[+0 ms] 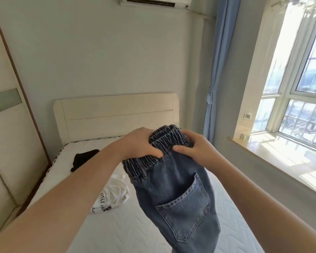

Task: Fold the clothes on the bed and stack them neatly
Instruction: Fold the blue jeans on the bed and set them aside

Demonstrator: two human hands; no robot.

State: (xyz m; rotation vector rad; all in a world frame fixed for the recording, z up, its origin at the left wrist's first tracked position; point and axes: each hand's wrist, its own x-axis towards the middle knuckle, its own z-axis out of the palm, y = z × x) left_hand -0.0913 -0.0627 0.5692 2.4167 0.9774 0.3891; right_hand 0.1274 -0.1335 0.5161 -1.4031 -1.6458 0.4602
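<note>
A pair of blue jeans (179,198) with an elastic waistband hangs in the air above the bed (117,230), back pocket facing me. My left hand (140,143) grips the gathered waistband from the left, and my right hand (195,147) grips it from the right, the two hands close together. The legs drop out of view at the bottom. On the white mattress lie a crumpled white T-shirt (113,196) with black lettering and, farther back, a black garment (84,158).
A cream headboard (117,114) stands against the far wall. A wardrobe (5,143) runs along the bed's left side. On the right are a blue curtain (215,88), a sunlit windowsill (288,157) and a large window.
</note>
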